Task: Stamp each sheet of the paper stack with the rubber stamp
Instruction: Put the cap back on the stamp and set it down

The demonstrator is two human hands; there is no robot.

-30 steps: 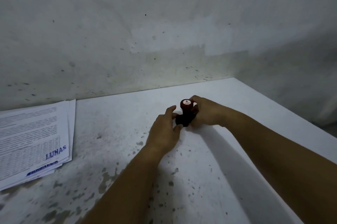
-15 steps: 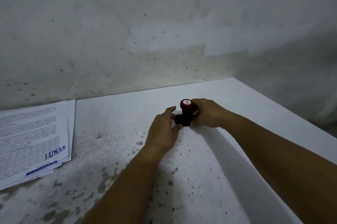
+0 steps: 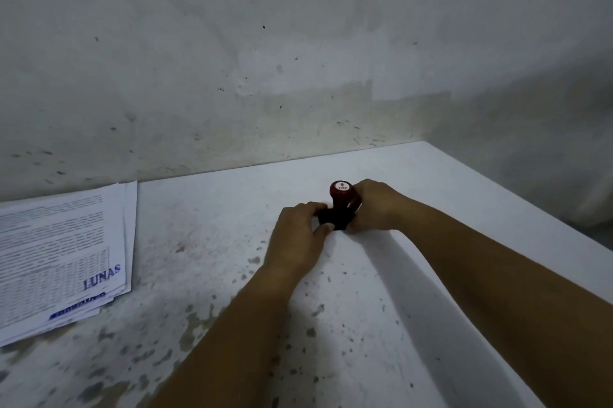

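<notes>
Both hands meet far out on the white table [image 3: 431, 175], toward its right side. The right hand [image 3: 374, 208] has its fingers curled round the red handle of the rubber stamp [image 3: 341, 198], which stands upright with the "TOP" label facing up. The left hand [image 3: 298, 235] pinches the dark base beneath it between thumb and fingertips; whether that base is part of the stamp or an ink pad, I cannot tell.

The paper stack [image 3: 63, 255] lies well apart, at the left edge of the table, slightly fanned. Its top sheet bears a blue "LUNAS" mark near the lower right corner, and a second blue mark peeks out on a sheet below. So at least those sheets look stamped. How many beneath remain blank is hidden, so I would judge the job either finished or paused for re-inking.
</notes>
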